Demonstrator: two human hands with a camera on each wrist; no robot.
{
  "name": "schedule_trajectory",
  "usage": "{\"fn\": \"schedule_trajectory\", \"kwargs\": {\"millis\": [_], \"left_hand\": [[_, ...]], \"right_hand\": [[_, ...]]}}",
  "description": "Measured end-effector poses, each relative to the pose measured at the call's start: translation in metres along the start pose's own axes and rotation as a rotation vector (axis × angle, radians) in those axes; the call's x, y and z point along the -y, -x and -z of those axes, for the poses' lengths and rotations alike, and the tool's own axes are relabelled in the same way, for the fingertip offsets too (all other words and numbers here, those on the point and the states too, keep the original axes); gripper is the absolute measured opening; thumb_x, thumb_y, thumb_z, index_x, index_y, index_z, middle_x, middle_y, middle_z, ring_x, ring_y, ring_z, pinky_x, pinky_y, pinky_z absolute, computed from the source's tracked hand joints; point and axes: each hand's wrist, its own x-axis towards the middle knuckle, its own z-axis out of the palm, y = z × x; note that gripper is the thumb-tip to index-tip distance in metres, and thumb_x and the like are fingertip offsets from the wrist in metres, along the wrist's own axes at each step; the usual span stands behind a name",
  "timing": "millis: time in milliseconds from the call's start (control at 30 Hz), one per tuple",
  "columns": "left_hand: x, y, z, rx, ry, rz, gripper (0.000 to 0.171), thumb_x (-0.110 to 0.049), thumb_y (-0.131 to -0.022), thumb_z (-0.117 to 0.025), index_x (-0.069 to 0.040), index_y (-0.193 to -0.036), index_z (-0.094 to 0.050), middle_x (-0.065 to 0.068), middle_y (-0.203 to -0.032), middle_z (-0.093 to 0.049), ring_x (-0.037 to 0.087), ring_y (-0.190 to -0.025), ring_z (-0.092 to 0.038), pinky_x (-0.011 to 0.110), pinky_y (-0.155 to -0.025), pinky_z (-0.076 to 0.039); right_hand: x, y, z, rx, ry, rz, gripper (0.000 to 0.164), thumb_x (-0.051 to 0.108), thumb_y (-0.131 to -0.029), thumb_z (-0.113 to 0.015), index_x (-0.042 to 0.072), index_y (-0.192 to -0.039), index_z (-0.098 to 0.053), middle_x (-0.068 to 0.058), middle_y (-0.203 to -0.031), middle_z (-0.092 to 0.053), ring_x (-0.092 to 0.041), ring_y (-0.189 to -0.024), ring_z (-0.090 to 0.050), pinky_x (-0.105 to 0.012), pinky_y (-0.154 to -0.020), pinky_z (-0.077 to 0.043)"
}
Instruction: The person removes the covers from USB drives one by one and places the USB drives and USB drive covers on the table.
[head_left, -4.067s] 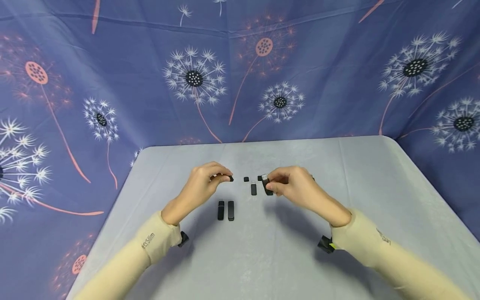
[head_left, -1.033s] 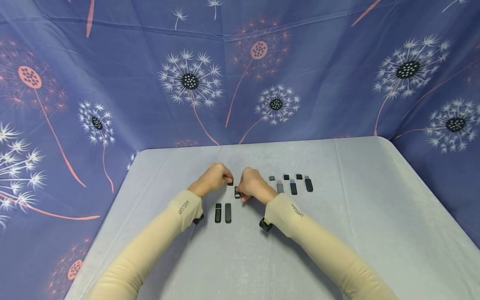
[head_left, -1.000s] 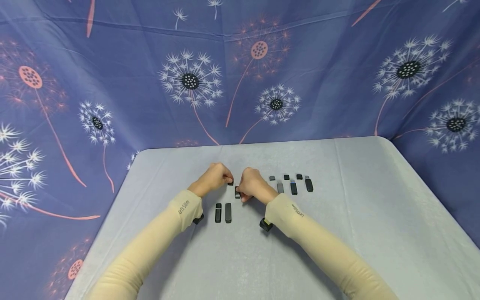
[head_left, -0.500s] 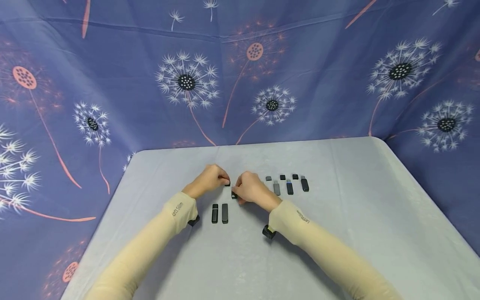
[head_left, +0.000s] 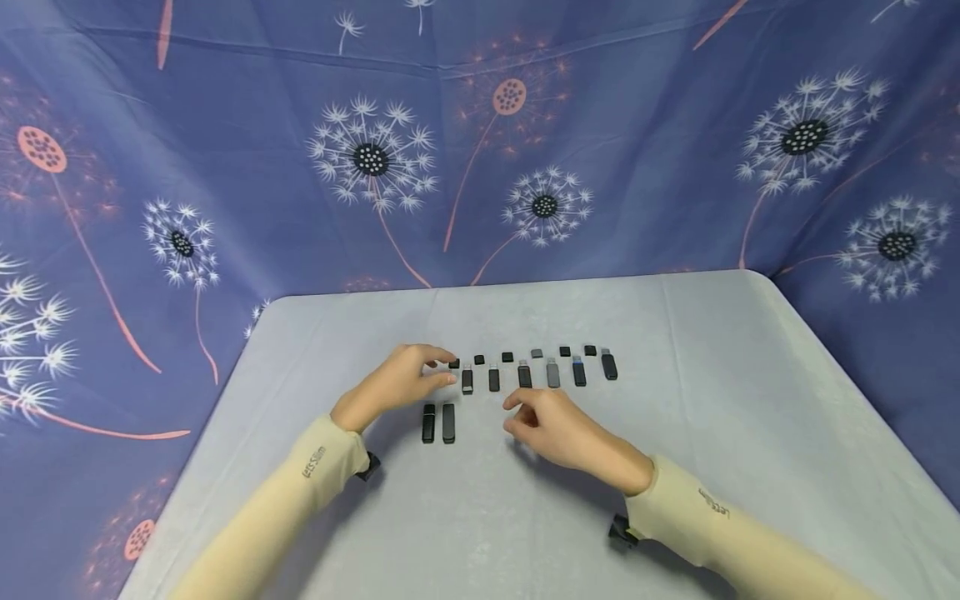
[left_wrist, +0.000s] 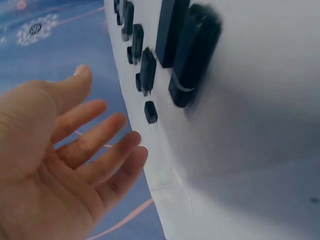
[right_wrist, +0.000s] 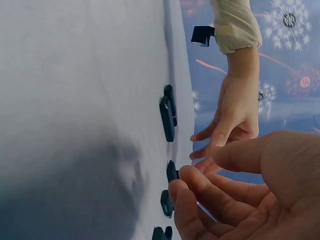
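Note:
My left hand hovers at the left end of a row of uncapped USB sticks, fingers apart and holding nothing. Just off its fingertips lies a small black cap, also seen as a cap in the left wrist view. The leftmost uncapped USB stick is close to the left thumb. Below the row, my right hand hangs with fingers loosely bent and nothing in them; the right wrist view shows its palm side. Two capped black USB sticks, one with a silver band and one plain, lie side by side nearer me.
Several more uncapped sticks run rightward, among them a grey stick, a blue-tipped stick and a slanted black stick. Above them lie their caps, such as a grey cap. A patterned cloth hangs behind the grey-covered table.
Both hands have let go of the leftmost stick and its cap, which now lie on the table. The left hand has opened and drawn back left; the right has moved right and toward me.

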Motion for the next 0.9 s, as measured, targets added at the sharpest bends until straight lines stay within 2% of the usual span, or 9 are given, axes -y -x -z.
{"fn": "schedule_trajectory", "kwargs": {"millis": [167,367,500,633,767,900], "left_hand": [[-0.005,0.015,-0.004,-0.021,-0.093,-0.096,0.046,-0.027,-0.1,-0.07,-0.002,-0.137,-0.064,0.012,-0.134,-0.068,0.031,-0.129,-0.062,0.048,-0.111,-0.048],[-0.016,0.032,-0.002,-0.032,-0.166,-0.165,0.059,-0.039,-0.096,-0.073,-0.007,-0.144,-0.059,0.009,-0.136,-0.067,0.028,-0.129,-0.061,0.046,-0.109,-0.049],[-0.023,0.045,-0.005,-0.051,-0.226,-0.209,0.069,-0.048,-0.092,-0.075,-0.009,-0.146,-0.058,0.011,-0.14,-0.064,0.032,-0.132,-0.058,0.05,-0.11,-0.048],[-0.026,0.057,-0.013,-0.054,-0.282,-0.222,0.078,-0.055,-0.088,-0.075,-0.012,-0.15,-0.054,0.01,-0.145,-0.061,0.037,-0.138,-0.053,0.057,-0.111,-0.044],[-0.028,0.067,-0.02,-0.036,-0.323,-0.22,0.088,-0.061,-0.085,-0.075,-0.014,-0.154,-0.047,0.006,-0.148,-0.058,0.038,-0.143,-0.047,0.06,-0.113,-0.041],[-0.025,0.075,-0.028,-0.015,-0.352,-0.225,0.093,-0.067,-0.085,-0.072,-0.014,-0.156,-0.044,0.006,-0.15,-0.056,0.038,-0.145,-0.045,0.06,-0.113,-0.04]], "right_hand": [[-0.001,0.02,0.003,-0.021,0.06,0.085,0.023,0.01,-0.097,-0.07,-0.001,-0.117,-0.07,-0.002,-0.093,-0.076,-0.006,-0.082,-0.069,-0.024,-0.07,-0.057],[-0.001,0.037,0.008,-0.046,0.167,0.148,0.033,0.013,-0.096,-0.071,0.0,-0.127,-0.067,-0.009,-0.11,-0.075,-0.018,-0.099,-0.071,-0.039,-0.084,-0.06],[-0.001,0.047,0.011,-0.067,0.257,0.169,0.045,0.019,-0.095,-0.074,0.002,-0.135,-0.062,-0.012,-0.128,-0.07,-0.025,-0.117,-0.069,-0.044,-0.098,-0.056],[-0.001,0.054,0.014,-0.122,0.38,0.193,0.062,0.029,-0.09,-0.081,0.005,-0.142,-0.058,-0.013,-0.137,-0.065,-0.032,-0.127,-0.063,-0.049,-0.105,-0.053],[-0.004,0.055,0.015,-0.217,0.532,0.286,0.078,0.042,-0.082,-0.085,0.006,-0.145,-0.055,-0.013,-0.138,-0.065,-0.039,-0.13,-0.06,-0.056,-0.106,-0.05],[-0.009,0.054,0.018,-0.265,0.683,0.353,0.089,0.058,-0.08,-0.08,0.007,-0.148,-0.052,-0.016,-0.139,-0.064,-0.044,-0.133,-0.056,-0.061,-0.108,-0.045]]}}
